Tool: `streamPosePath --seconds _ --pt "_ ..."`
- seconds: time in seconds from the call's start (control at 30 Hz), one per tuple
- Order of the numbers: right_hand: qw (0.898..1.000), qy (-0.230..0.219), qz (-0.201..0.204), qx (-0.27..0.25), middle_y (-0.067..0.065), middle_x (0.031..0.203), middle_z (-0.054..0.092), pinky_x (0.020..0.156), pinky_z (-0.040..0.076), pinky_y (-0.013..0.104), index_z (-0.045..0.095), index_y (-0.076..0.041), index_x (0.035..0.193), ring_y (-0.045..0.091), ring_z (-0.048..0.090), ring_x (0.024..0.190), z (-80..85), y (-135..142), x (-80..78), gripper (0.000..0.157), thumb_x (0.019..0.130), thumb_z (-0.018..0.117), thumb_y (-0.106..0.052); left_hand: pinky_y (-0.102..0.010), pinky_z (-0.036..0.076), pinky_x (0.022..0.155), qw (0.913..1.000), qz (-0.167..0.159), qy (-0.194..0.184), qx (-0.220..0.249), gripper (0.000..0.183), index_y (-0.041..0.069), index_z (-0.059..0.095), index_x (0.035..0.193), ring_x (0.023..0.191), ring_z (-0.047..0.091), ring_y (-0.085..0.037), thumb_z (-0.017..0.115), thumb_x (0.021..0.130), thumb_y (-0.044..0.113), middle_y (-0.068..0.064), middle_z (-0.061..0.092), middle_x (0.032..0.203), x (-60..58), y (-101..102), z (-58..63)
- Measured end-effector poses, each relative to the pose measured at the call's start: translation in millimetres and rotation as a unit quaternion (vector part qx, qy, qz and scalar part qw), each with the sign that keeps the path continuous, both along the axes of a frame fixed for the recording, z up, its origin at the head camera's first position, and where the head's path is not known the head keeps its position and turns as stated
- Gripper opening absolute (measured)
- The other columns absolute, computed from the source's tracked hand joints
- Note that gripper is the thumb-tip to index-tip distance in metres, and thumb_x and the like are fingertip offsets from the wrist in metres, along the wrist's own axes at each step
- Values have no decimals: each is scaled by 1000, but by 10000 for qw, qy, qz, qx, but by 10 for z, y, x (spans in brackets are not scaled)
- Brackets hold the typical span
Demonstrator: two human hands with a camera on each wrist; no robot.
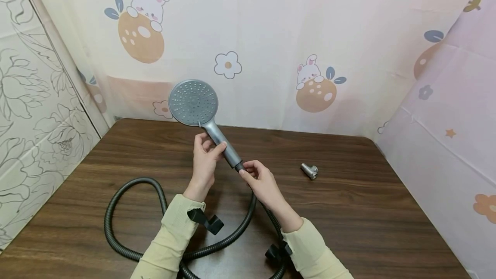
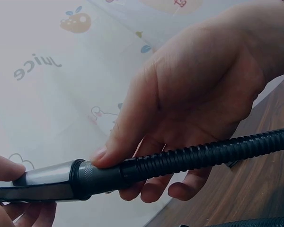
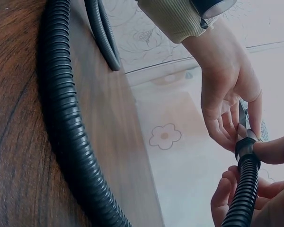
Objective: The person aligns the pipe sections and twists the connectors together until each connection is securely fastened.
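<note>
A grey shower head (image 1: 193, 102) with a round nozzle face is held tilted above the table, its handle slanting down to the right. My left hand (image 1: 204, 160) grips that handle between thumb and fingers. At the handle's lower end, my right hand (image 1: 264, 183) pinches the dark connector (image 2: 104, 177) of a black ribbed hose (image 2: 203, 153). In the left wrist view the connector sits against the handle's end, the right thumb on top and fingers beneath. From there the hose runs down and loops over the table, partly hidden by the forearms.
A small silver metal fitting (image 1: 310, 170) lies on the brown wooden table (image 1: 348, 210), right of the hands. A wide hose loop (image 1: 108, 218) rests at the left. Printed cloth (image 1: 263, 25) hangs behind the table's far edge and along both sides.
</note>
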State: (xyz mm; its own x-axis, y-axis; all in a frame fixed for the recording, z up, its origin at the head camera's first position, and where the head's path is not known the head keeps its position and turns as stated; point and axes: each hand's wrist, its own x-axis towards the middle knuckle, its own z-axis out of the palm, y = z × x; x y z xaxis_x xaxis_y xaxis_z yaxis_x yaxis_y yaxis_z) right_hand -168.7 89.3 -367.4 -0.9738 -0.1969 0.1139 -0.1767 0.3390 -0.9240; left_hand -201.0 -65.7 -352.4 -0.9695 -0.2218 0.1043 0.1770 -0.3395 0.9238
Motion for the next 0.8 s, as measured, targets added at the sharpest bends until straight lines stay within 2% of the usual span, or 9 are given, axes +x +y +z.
streamPosePath --seconds 0.13,0.37,0.47,0.5,0.73,0.8 --pt "10000 -87 15 46 12 90 59 61 44 24 57 2 109 15 52 70 56 -10 33 25 90 57 -13 -26 49 67 10000 11 7 10 42 7 37 118 80 58 -12 58 84 -4 -15 56 108 3 2 2" --pt "9996 -211 58 196 12 84 61 68 48 32 55 8 109 10 52 69 334 -62 209 23 92 50 -8 -27 48 67 10000 33 24 -20 42 7 37 118 80 58 -12 58 84 -4 -14 56 106 2 11 0" --pt "9994 -248 57 229 10 82 60 70 48 32 55 7 109 10 53 70 358 -69 228 23 93 49 -8 -27 48 67 10000 32 30 -44 42 8 38 118 79 58 -12 59 84 -4 -13 56 105 0 15 -3" --pt "9994 -247 70 239 9 82 60 70 48 31 55 7 109 11 53 71 357 -68 227 23 93 49 -9 -26 48 66 10000 32 35 -40 42 8 38 118 79 58 -12 59 83 -4 -13 56 105 0 16 -2" --pt "9994 -191 212 185 12 89 60 69 47 27 56 -1 112 27 57 82 5 0 17 27 94 50 -19 -25 47 66 10000 64 19 -37 42 8 38 118 78 58 -11 59 83 -3 -12 56 104 -3 9 -5" --pt "9994 -201 199 185 12 90 60 67 47 26 56 -1 112 26 57 80 4 -1 13 27 92 53 -20 -25 47 66 10000 71 7 -49 42 8 38 118 78 57 -11 59 84 -3 -12 57 103 0 6 -1"
